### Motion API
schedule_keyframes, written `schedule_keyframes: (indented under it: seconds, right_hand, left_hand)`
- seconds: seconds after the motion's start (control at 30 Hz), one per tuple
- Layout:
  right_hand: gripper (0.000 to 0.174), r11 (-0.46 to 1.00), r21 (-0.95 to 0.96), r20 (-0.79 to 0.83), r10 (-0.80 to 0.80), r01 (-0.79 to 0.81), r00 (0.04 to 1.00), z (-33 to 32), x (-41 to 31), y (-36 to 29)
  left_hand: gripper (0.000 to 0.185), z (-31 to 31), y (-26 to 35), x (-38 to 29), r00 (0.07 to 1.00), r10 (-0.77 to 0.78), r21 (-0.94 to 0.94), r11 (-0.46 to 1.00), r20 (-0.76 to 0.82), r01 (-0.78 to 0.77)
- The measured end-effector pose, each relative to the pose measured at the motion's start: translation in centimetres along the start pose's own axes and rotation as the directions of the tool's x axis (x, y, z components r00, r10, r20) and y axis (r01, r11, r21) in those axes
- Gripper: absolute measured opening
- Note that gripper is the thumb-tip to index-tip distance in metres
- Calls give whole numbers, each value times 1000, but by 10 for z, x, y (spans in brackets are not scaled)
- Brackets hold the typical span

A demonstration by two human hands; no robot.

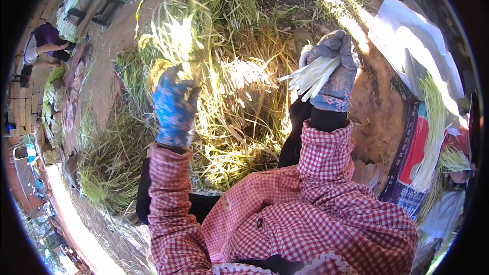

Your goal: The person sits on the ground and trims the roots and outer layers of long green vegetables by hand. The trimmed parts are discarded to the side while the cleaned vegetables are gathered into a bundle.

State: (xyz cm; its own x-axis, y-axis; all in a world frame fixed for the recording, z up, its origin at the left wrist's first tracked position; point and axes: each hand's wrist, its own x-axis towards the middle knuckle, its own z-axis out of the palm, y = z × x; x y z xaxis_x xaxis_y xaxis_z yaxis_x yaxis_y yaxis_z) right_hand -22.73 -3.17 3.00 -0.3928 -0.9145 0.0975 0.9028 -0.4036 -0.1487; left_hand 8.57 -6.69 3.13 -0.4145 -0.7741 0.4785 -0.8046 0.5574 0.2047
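My right hand [336,55], in a grey-blue glove with a floral cuff, is closed around a bunch of white vegetable stems [315,74]. Their cut-looking ends point down and left across the palm. My left hand [175,103], in a blue floral glove, is raised at the left with its thumb and fingers curled. Blurred yellow-green leaves [179,42] are just beyond its fingertips; whether the fingers grip them cannot be made out. Beneath both hands spreads a heap of loose yellow and green leaves [237,122], partly in bright sun.
Long pale-stemmed greens [429,133] lie on a printed sack [408,160] at the right, below a white plastic sheet [414,42]. At the far left another person [44,42] bends near more bundled greens [53,99]. Bare earth [376,122] shows to the right of the heap.
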Motion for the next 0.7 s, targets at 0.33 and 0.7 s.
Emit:
schedule_keyframes:
  seconds: [0.33, 0.7]
  right_hand:
    - [21, 1000, 14, 10, 16, -16, 1000, 6, -1, -6]
    - [13, 997, -66, 35, 29, -27, 999, -6, 0, -2]
  left_hand:
    - [23, 41, 6, -75, 931, -202, -164, 974, -305, 158]
    - [35, 10, 53, -36, 600, -254, -224, 763, 759, 606]
